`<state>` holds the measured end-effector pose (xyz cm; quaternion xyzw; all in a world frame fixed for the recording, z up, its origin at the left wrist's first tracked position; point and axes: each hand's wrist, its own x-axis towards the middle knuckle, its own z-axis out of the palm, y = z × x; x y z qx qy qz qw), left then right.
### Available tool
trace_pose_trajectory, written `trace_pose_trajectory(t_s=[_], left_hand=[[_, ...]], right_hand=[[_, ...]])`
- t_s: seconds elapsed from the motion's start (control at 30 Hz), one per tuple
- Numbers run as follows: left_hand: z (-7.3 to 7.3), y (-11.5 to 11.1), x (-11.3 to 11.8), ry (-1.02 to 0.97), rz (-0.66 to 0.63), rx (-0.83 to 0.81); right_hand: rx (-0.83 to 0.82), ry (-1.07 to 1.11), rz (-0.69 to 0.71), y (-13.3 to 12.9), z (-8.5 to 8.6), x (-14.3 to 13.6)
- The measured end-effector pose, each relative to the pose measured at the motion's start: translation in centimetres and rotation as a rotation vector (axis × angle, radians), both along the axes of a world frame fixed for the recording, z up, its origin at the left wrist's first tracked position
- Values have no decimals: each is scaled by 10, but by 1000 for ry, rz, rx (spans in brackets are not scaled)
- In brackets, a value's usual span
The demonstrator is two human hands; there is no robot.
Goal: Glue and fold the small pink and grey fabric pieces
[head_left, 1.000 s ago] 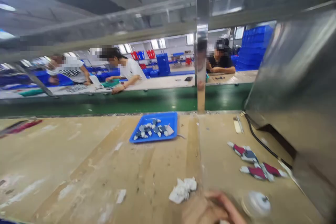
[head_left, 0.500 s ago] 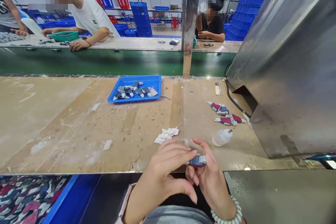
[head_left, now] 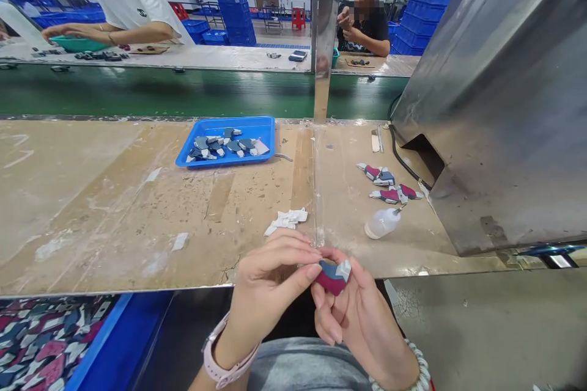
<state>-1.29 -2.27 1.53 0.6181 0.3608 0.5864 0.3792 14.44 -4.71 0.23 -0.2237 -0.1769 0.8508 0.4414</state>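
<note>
At the lower centre of the frame, a small curved piece in maroon, blue-grey and white is held between a person's two bare hands, in front of the counter's near edge. The left hand pinches the blue-grey end between thumb and fingers; the right hand cups the piece from beneath and behind, its fingers closed lightly round the white-tipped end.

The piece is probably very light, firm yet perhaps a little springy, with a dry surface that should not slip much. It looks hard to break, though its edges may scuff. The two ends seem the best places to take hold, leaving the broad maroon face free.

Counted: one piece in the hands; one blue tray above centre, with roughly seven overlapping pieces, the exact number unclear; about four maroon-and-grey pieces grouped at right of centre; one translucent bottle just below them; one crumpled white tissue near the hands. One blue bin at lower left holds too many pieces to count.
</note>
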Motion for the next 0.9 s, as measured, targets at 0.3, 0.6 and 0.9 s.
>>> trace_pose_trajectory(t_s=[0.3,0.6,0.9], left_hand=[[-5,6,2,-70,112,-17],[-2,4,6,-12,121,-62],[-2,2,6,17,130,63]], right_hand=[[-74,135,30,3,-1,0],[-131,202,118,5,0,3],[-148,231,118,5,1,2]])
